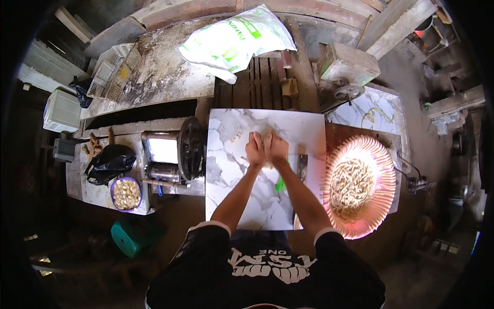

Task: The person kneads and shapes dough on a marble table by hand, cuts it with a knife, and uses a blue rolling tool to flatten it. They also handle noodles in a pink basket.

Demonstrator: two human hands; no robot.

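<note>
My left hand (254, 149) and my right hand (277, 148) are side by side near the far middle of a white marble-patterned board (226, 198). Both are closed, with fingers curled in and thumbs nearly touching. A small pale lump, perhaps dough, shows just between and beyond them; the fingers hide most of it, so I cannot tell its kind. Pale crumbs lie on the board left of my hands. Beside my right forearm is a bright green object (280, 185), partly covered. A dark flat strip (302, 172) lies further right on the board.
Right of the board stands a pink ribbed basket (383, 206) of pale finger-like pieces. At left are a hand-wheel roller machine (190, 149), a purple-rimmed bowl (138, 206) of pale chunks, a black bag (113, 162) and a green stool (126, 239). A white sack (221, 46) lies behind.
</note>
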